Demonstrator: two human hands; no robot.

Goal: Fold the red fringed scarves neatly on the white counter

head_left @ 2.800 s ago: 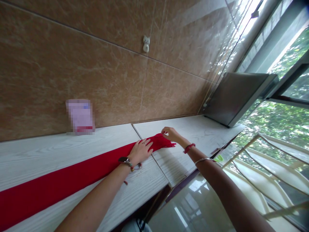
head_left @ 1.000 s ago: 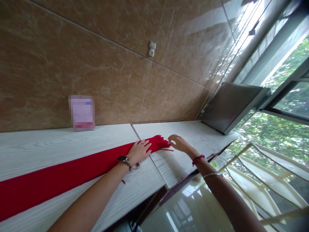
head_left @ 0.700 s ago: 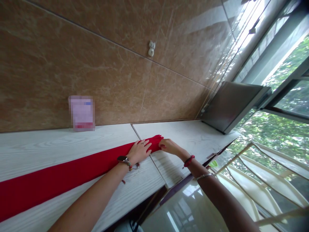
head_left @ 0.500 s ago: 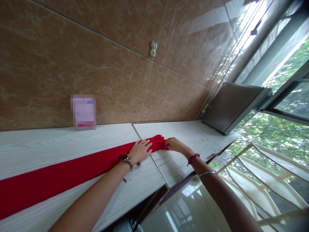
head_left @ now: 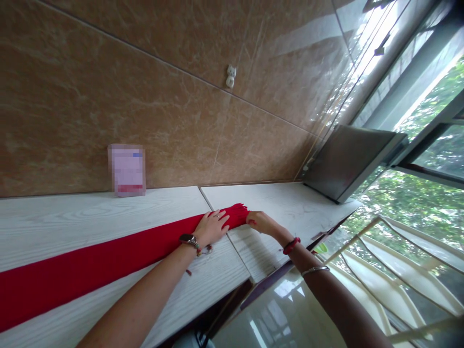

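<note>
A long red scarf (head_left: pixel 108 258) lies flattened along the pale wood-grain tabletop (head_left: pixel 195 285), running from the left edge to the middle. My left hand (head_left: pixel 211 228) rests flat on it near its fringed end, fingers spread, with a ring and a dark watch showing. At the fringe (head_left: pixel 237 209), my right hand (head_left: pixel 261 222) has its fingers curled closed on the red strands. Some strands poke out below its fingers. The fingertips of my right hand are partly hidden.
A blurred pinkish box (head_left: pixel 127 170) stands against the brown tiled wall (head_left: pixel 174 121). A small white cat-shaped hook (head_left: pixel 231 76) is on the wall. A dark grey panel (head_left: pixel 355 159) stands at the far right end by the window. A cream rack (head_left: pixel 384 270) is at the right.
My right hand has turned a little and closed in on the fringe, gathering its strands. The left hand stays flat in place on the scarf.
</note>
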